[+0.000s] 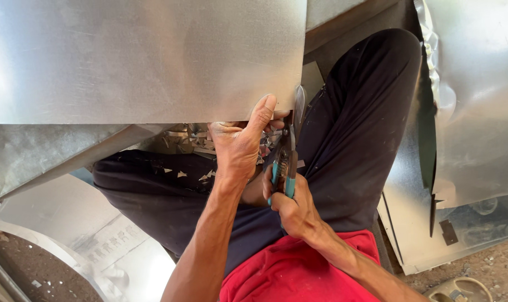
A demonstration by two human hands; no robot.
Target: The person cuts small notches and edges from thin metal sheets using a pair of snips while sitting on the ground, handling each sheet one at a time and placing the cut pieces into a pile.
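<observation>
A large shiny metal sheet [142, 56] lies across my lap, filling the upper left. My left hand [240, 142] grips its near edge close to the right corner, thumb on top. My right hand [290, 204] is closed around the teal handles of tin snips [286, 162], whose blades point up at the sheet's corner edge. Small metal offcuts [189, 140] lie on my dark trousers under the sheet.
More sheet metal [477, 112] leans at the right, with a dark jagged cut edge. A curved metal piece [86, 235] rests on the dirt ground at lower left. A sandal [461, 291] shows at the bottom right.
</observation>
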